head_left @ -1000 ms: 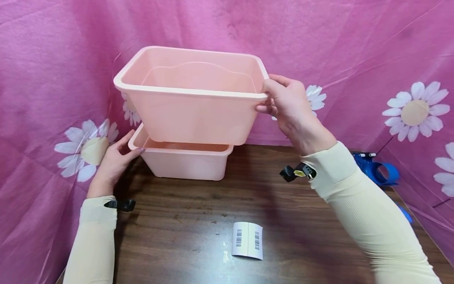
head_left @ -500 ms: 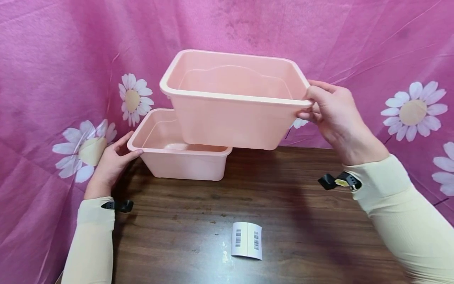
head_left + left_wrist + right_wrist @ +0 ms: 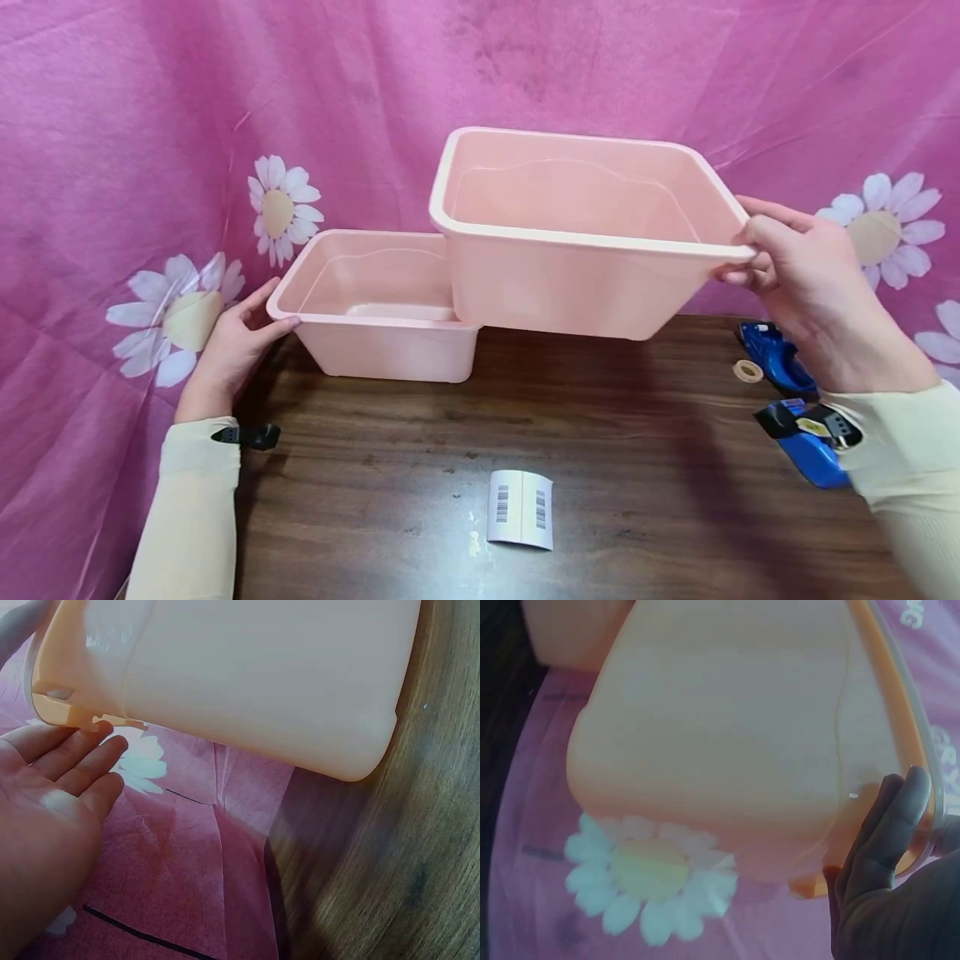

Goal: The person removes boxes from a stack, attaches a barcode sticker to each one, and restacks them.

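Two pink plastic bins are in the head view. The left one [image 3: 390,354] stands on the table, with my left hand [image 3: 238,350] at its left front corner. The thumb lies on the rim and the fingers reach under it; in the left wrist view those fingers [image 3: 94,761] are nearly straight beneath the lip. My right hand [image 3: 813,296] grips the raised bin [image 3: 570,287] by its right front corner, thumb above and fingers below the rim. This bin hangs level over the table and overlaps the standing bin's right end in the head view. No contents show inside either bin.
On the brown wooden table [image 3: 375,500] lies a curled white label [image 3: 520,510] with two barcodes. Blue plastic pieces [image 3: 780,358] and a tan ring [image 3: 747,372] lie at the right, partly behind my right wrist. A pink flowered cloth [image 3: 360,108] hangs around the table.
My right hand has carried the raised bin to the right and slightly down, uncovering more of the standing bin. The left hand and its bin have stayed nearly in place.
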Tool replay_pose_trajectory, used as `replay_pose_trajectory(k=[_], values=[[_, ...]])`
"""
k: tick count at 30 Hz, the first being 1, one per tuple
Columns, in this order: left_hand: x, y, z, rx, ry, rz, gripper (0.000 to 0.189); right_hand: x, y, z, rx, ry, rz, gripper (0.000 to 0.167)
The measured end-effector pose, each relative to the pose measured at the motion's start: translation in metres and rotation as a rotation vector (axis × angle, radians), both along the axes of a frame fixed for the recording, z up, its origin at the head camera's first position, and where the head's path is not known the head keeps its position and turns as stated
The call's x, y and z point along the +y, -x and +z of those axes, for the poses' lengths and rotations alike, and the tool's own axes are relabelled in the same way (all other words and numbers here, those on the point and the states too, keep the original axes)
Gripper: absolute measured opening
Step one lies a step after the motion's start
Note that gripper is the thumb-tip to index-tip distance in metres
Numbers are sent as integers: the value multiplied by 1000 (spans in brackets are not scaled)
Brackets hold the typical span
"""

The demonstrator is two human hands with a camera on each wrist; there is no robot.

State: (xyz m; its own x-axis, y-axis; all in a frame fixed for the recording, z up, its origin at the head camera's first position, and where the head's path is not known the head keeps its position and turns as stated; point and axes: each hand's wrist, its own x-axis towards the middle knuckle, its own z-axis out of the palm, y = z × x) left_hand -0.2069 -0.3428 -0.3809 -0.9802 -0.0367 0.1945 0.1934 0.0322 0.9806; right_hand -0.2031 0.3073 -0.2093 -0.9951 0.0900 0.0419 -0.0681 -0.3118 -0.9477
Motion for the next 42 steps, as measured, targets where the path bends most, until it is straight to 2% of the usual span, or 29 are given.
replay_pose_trajectory(k=[4,11,18,25,31,36,42], values=[[0,1,1,-6,10,1,87,26,-6,-11,-6,43,13,38],[-1,1,0,-11,4,-1,87,66,-17,-24,-7,37,-20,40],[-4,-1,1,-8,-9,-1,86,78,-18,-39,-32,-84,-11,42],[-1,-3,1,-17,6,1,86,82,-9,-67,-28,-32,45,47],[1,0,3,-10,34,1,85,83,0,-90,-34,-82,31,44],[1,-1,2,-22,23,5,86,81,9,-108,-27,-102,55,47],[0,-2,1,-21,13,7,86,80,17,-120,-49,-110,61,47]])
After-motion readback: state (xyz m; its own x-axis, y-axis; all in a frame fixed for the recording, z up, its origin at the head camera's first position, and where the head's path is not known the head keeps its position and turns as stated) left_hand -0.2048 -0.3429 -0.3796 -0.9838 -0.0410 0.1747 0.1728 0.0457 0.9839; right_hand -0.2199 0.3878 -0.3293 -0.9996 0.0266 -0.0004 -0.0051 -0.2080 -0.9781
